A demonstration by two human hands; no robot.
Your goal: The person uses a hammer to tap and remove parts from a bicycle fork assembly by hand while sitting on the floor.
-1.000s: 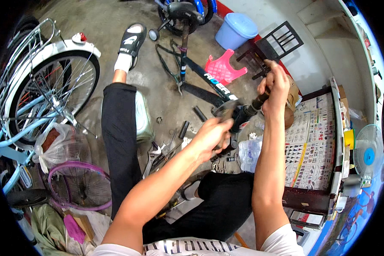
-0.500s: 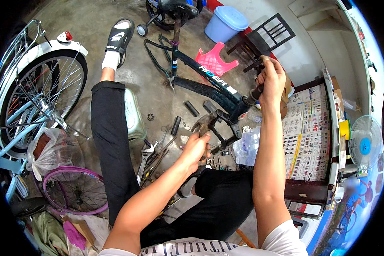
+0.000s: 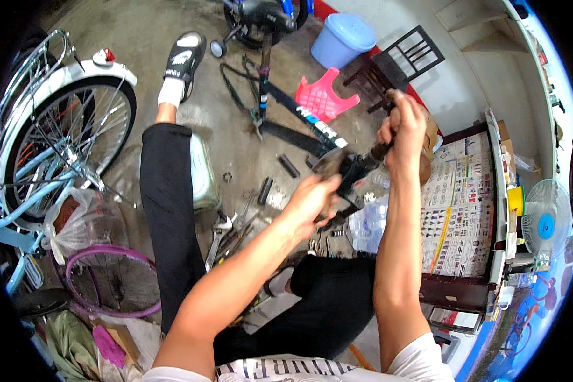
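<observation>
— Looking down in the head view, what's being worked on?

— A dark bicycle frame (image 3: pixel 305 118), stretching across the middle of the floor (image 3: pixel 248 156). Its front end comes near, between the person's two hands.

— And how are those hands set?

— The left hand (image 3: pixel 315 202) has its grip curled round a tool (image 3: pixel 332 163), maybe a hammer; it's too blurred to be sure. The right hand (image 3: pixel 404 130) is wrapped about a dark rod (image 3: pixel 379 153) at the frame's front end. Whether the rod goes inside, I can't tell.

— How far along does it look?

— Partway, I'd judge. No wheel sits in the far rear end, while the saddle (image 3: pixel 265 16) appears to be on. The front end looks unfinished, with both hands busy there.

— Anything loose about?

— Two short dark tubes (image 3: pixel 288 166) lie left of the front end, and a wrench (image 3: pixel 218 235) lies nearer, beside the left trouser leg (image 3: pixel 167 191). Whether those are finished with, I can't say.
</observation>
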